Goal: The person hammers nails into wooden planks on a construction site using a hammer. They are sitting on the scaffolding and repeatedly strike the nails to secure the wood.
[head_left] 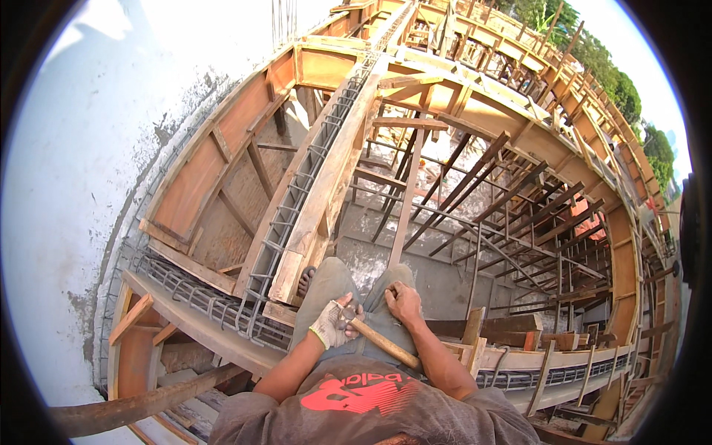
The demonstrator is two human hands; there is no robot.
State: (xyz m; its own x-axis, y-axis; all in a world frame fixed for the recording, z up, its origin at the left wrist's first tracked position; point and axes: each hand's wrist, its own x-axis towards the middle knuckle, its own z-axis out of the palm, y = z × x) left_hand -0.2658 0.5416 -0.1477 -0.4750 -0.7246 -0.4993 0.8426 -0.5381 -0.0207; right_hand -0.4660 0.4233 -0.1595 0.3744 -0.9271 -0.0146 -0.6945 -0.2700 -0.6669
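Observation:
My left hand (pixel 330 325), in a pale work glove with bare fingertips, is closed around a hammer (pixel 386 343) close to its metal head. The wooden handle slants across my lap toward my right forearm. My right hand (pixel 403 302) is bare and rests on my right knee with the fingers curled in; whether anything is inside them is hidden. Both legs, in grey trousers (pixel 323 288), are bent in front of me. Beside my left leg runs a long timber beam form (pixel 326 189) with a steel rebar cage (pixel 291 202) laid along it.
A white wall (pixel 67 193) rises on the left. Plywood formwork (pixel 200 178) curves around the front and right. Far below lies a grey floor (pixel 441 285) with many slanting props (pixel 519 196). A round pole (pixel 141 404) lies at the lower left, and more rebar (pixel 200 293) crosses behind it.

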